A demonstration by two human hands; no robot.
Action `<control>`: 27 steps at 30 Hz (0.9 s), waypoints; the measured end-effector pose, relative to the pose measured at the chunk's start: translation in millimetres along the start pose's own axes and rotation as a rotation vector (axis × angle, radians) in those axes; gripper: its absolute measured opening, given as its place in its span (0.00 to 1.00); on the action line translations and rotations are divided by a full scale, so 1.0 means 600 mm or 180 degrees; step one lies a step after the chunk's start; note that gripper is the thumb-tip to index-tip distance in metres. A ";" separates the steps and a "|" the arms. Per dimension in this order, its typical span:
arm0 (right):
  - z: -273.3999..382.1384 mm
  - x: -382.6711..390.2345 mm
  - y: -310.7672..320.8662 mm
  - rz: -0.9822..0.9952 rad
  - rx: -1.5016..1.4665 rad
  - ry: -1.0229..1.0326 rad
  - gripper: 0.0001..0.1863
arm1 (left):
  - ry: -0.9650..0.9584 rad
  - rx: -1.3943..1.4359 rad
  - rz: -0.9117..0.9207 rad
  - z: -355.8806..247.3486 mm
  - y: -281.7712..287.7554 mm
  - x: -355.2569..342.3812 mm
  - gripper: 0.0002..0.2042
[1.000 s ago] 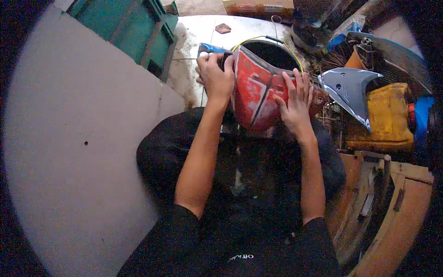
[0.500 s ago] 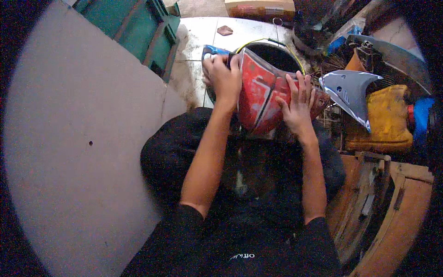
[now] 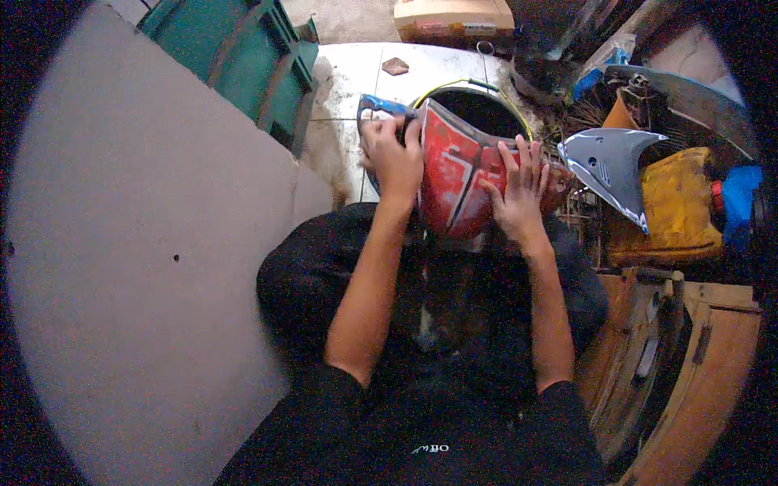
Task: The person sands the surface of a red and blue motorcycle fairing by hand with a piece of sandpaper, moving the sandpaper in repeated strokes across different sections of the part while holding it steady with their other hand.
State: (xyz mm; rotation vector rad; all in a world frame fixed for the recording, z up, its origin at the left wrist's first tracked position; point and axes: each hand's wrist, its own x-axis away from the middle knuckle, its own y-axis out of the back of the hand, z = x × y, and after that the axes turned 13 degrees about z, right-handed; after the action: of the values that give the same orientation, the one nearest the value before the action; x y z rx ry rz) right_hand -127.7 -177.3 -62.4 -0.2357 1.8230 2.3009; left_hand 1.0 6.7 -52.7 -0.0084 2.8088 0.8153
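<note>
A scuffed red motorcycle fairing panel with black and white stripes rests tilted above my lap. At its left end, the curled fingers of my left hand close around the edge. A blue and dark piece sticks out past those fingers; whether it belongs to the panel I cannot tell. My right hand lies on the panel's right part, fingers spread and pressed to the surface. Just beyond the panel stands a round dark tub with a yellow line along its rim, partly hidden by the panel.
A grey fairing piece and a dirty yellow jerrycan sit close on the right. Wooden boards lie nearer to me. On the left rises a pale wall, with a green crate-like object behind. A cardboard box is farther back.
The view has shifted slightly, so the scene sits a little lower. Left-hand fingers have moved slightly at the panel's left end; the right hand keeps its place on the panel.
</note>
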 end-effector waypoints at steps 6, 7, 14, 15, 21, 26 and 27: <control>0.020 -0.002 0.006 0.0029 -0.0140 -0.0031 0.36 | 0.0059 0.0354 0.0165 0.021 0.012 -0.012 0.15; 0.015 -0.002 0.006 0.0027 -0.0133 -0.0040 0.36 | 0.0055 0.0360 0.0174 0.021 0.011 -0.013 0.15; 0.006 0.005 0.006 0.0068 -0.0176 -0.0003 0.36 | 0.0071 0.0438 0.0147 0.006 0.008 0.019 0.13; 0.009 0.001 0.008 -0.0008 -0.0188 -0.0011 0.36 | -0.0115 0.0413 0.0055 0.006 0.008 0.005 0.13; -0.001 0.002 0.004 -0.0020 -0.0032 0.0008 0.36 | 0.0225 0.0308 0.0257 0.020 0.008 0.037 0.13; 0.009 -0.001 0.006 0.0015 -0.0163 -0.0083 0.37 | 0.0068 0.0144 0.0088 0.000 0.009 0.009 0.12; 0.011 0.002 0.002 0.0039 -0.0174 -0.0076 0.37 | 0.0093 0.0133 0.0087 0.005 0.013 0.013 0.12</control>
State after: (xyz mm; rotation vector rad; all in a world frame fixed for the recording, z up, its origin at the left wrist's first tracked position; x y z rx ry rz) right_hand -129.0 -171.1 -59.9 -0.2048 1.7570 2.3538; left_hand -6.6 15.5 -52.8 0.0251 2.8588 0.7684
